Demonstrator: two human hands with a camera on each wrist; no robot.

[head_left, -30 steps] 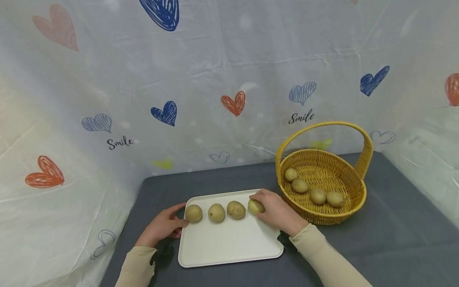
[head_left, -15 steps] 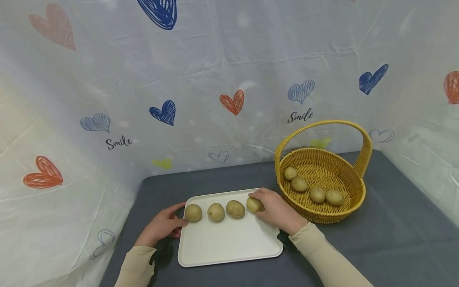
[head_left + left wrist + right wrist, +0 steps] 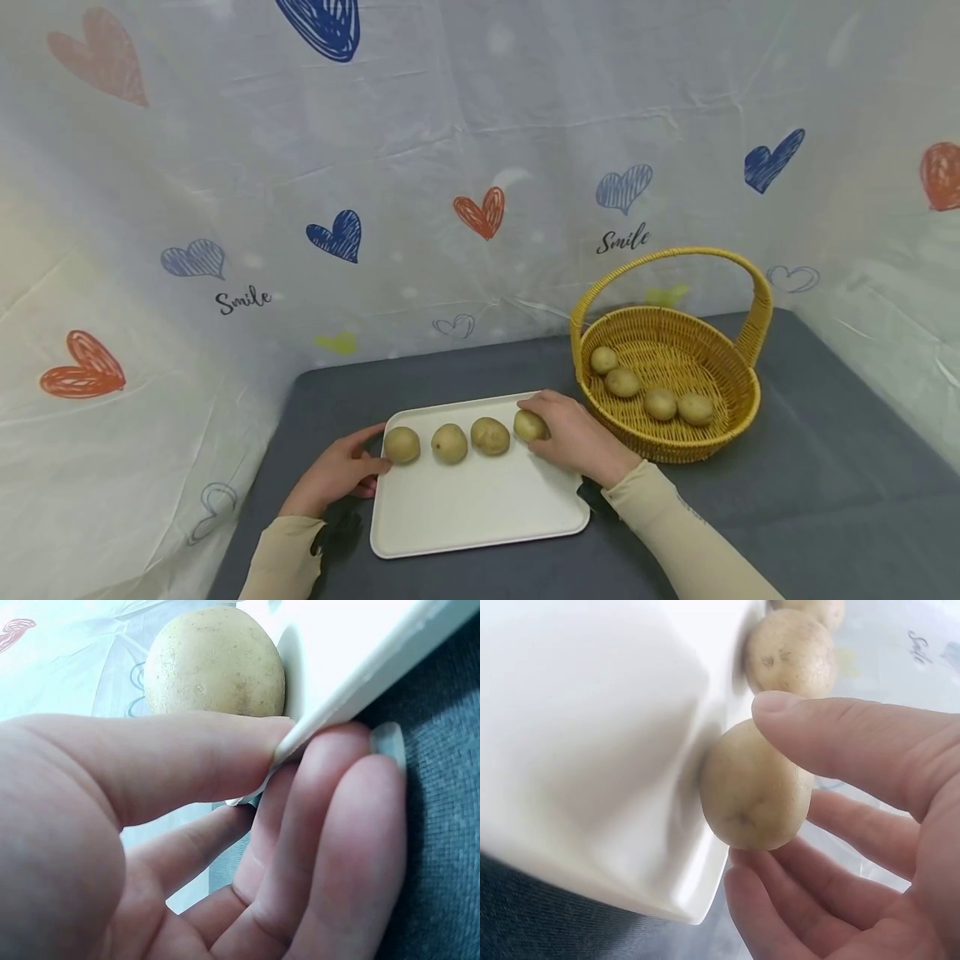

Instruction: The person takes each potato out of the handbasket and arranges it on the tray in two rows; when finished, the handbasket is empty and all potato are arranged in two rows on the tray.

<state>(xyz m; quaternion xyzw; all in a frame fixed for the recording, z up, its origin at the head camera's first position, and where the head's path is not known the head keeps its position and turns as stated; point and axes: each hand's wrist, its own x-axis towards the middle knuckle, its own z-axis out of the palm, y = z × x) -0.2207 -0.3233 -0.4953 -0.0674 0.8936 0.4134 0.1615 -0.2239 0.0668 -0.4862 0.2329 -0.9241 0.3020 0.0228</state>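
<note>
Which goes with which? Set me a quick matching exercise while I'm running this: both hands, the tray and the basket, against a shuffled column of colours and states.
Things:
1. left hand
2. tray
3. right hand
4. basket

Colours and states:
A. holds a potato
B. yellow and woven
C. pinches the tray's edge
D. white and flat

Pairs: 1-C, 2-D, 3-A, 4-B

The dark grey, cloth-covered desk carries a white rectangular tray and, to its right and farther back, a yellow wicker basket.
</note>
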